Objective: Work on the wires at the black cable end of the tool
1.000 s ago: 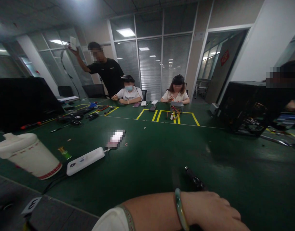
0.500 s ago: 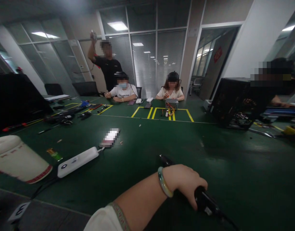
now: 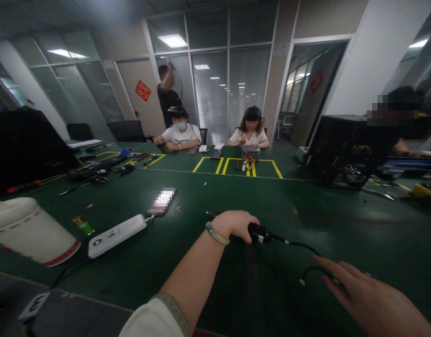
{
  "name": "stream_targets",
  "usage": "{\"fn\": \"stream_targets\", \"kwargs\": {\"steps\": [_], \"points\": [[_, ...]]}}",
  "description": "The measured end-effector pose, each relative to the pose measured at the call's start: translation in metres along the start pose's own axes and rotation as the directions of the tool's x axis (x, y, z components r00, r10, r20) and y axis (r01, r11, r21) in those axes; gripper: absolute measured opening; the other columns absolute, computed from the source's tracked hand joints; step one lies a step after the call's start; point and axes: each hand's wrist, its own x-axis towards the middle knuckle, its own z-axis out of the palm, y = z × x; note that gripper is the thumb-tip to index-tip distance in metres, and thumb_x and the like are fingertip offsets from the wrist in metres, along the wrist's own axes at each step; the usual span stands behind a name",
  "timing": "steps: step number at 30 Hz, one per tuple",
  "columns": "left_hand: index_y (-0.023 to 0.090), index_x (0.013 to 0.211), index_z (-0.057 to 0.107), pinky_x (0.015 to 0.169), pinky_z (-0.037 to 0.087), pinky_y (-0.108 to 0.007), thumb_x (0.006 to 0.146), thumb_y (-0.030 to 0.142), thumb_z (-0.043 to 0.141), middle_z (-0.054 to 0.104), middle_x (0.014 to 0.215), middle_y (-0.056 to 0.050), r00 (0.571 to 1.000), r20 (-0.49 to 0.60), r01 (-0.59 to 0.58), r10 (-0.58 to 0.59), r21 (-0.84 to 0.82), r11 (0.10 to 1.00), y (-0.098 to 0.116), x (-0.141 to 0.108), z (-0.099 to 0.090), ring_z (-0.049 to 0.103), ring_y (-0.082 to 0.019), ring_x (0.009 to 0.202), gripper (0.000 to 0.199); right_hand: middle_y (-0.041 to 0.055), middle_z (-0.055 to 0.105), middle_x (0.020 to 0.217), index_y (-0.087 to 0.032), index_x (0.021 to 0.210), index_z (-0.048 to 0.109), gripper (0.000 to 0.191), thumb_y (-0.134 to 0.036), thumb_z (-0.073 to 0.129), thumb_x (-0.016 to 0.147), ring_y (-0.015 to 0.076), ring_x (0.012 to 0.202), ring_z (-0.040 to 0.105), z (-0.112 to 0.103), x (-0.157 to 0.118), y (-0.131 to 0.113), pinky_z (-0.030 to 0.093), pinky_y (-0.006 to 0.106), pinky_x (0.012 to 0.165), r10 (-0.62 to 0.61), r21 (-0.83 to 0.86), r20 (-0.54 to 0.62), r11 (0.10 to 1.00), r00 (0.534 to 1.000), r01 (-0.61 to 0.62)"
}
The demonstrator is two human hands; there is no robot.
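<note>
Left hand [image 3: 238, 223] curled round a black corded hand tool [image 3: 260, 233], fingers wrapped over the barrel, tip out to the left, cord [image 3: 286, 242] out to the right. Tool is at near middle of green table [image 3: 271, 201]; resting or lifted, can't tell. Right hand [image 3: 368, 290] comes in at near right, fingers stretched out along the cord; pinching it or not, unclear. Plug-like cord end [image 3: 302, 282] curls out just left of that hand.

Table spans the scene. Far side: standing co-worker [image 3: 168, 100] in black, one arm up; co-worker in white T-shirt [image 3: 182, 135] and co-worker in pale V-neck [image 3: 259, 137] seated. Big black panel [image 3: 22, 145] at far left, black PC case [image 3: 331, 150] with fan at far right. Grey box [image 3: 251, 150] with coloured wires sits before the V-neck wearer. White lidded cup [image 3: 32, 234] at near left, cut off by view edge. White oblong device [image 3: 120, 234] lies right of cup, cabled to phone [image 3: 163, 200], screen lit and blurred. Green bangle [image 3: 215, 235] on left wrist. Small green-and-yellow vial [image 3: 84, 225] lies just beyond the device.
</note>
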Motion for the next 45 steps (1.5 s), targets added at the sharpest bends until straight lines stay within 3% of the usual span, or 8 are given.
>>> {"fn": "stream_targets", "kwargs": {"steps": [5,8,16,18,24,30,38,45], "points": [[0.029,0.119,0.058,0.081,0.048,-0.034,0.067,0.041,0.072,0.063,0.106,-0.004,0.983,-0.148,0.115,-0.111,0.016,0.993,-0.028,-0.003,-0.003,0.06,-0.024,0.095,0.055,0.0072,0.067,0.096,-0.028,0.106,0.066,0.031,-0.033,0.038,0.093,0.0232,0.07,0.066,-0.002,0.07,-0.027,0.054,0.037,0.061,-0.099,-0.141,0.11,0.983,0.989,0.114],[0.028,0.117,0.059,0.081,0.048,-0.034,0.071,0.044,0.069,0.063,0.106,-0.004,0.963,-0.238,0.141,-0.13,0.029,0.99,-0.037,-0.001,0.001,0.06,-0.024,0.095,0.05,0.0104,0.061,0.105,-0.023,0.094,0.069,0.023,-0.029,0.047,0.09,0.0274,0.093,0.06,0.003,0.096,-0.038,0.049,0.041,0.08,-0.205,-0.191,0.091,0.957,0.975,0.219],[0.025,0.113,0.06,0.086,0.047,-0.033,0.078,0.044,0.062,0.061,0.106,-0.006,0.938,-0.316,0.181,-0.141,0.101,0.978,-0.041,0.01,0.016,0.059,-0.024,0.1,0.04,0.0081,0.061,0.104,-0.021,0.093,0.07,0.014,-0.027,0.057,0.088,0.0268,0.101,0.056,0.027,0.136,-0.055,0.039,0.043,0.093,-0.385,-0.009,0.28,0.915,0.879,0.404],[0.025,0.117,0.058,0.091,0.045,-0.034,0.08,0.037,0.06,0.06,0.111,-0.006,0.928,-0.346,0.185,-0.138,0.109,0.977,-0.038,0.014,0.018,0.057,-0.023,0.104,0.039,0.0057,0.065,0.096,-0.023,0.093,0.07,0.016,-0.028,0.055,0.09,0.0237,0.094,0.06,0.031,0.146,-0.058,0.04,0.038,0.088,-0.381,0.109,0.342,0.924,0.859,0.367],[0.023,0.121,0.054,0.096,0.042,-0.035,0.083,0.03,0.058,0.059,0.117,-0.006,0.883,-0.466,0.108,-0.058,0.08,0.991,-0.018,0.033,0.033,0.055,-0.023,0.108,0.039,0.0029,0.068,0.082,-0.021,0.092,0.069,0.018,-0.032,0.055,0.089,0.0169,0.073,0.062,0.041,0.173,-0.055,0.042,0.025,0.063,-0.183,0.386,0.379,0.922,0.907,0.025],[0.022,0.113,0.056,0.092,0.042,-0.036,0.089,0.026,0.051,0.06,0.111,-0.005,0.846,-0.526,0.171,-0.086,0.114,0.979,-0.005,0.045,0.049,0.054,-0.022,0.106,0.025,0.0004,0.062,0.072,-0.018,0.091,0.065,0.029,-0.038,0.045,0.092,0.0138,0.062,0.058,0.061,0.171,-0.034,0.042,0.023,0.052,-0.009,0.559,0.271,0.816,0.963,-0.15],[0.024,0.108,0.059,0.088,0.042,-0.035,0.088,0.026,0.053,0.061,0.108,-0.003,0.82,-0.565,0.169,-0.092,0.086,0.982,-0.009,0.05,0.051,0.056,-0.021,0.099,0.021,0.002,0.068,0.089,-0.021,0.092,0.069,0.017,-0.031,0.057,0.087,0.0155,0.075,0.062,0.077,0.163,-0.03,0.046,0.026,0.066,-0.035,0.526,0.159,0.848,0.987,-0.055],[0.024,0.1,0.06,0.083,0.042,-0.034,0.088,0.027,0.056,0.061,0.101,-0.002,0.792,-0.609,0.155,-0.043,0.132,0.979,-0.015,0.06,0.057,0.057,-0.019,0.094,0.013,-0.0001,0.069,0.083,-0.024,0.089,0.068,0.013,-0.032,0.059,0.086,0.0158,0.074,0.062,0.089,0.174,-0.023,0.045,0.027,0.065,-0.101,0.526,0.116,0.85,0.988,0.025]]}}
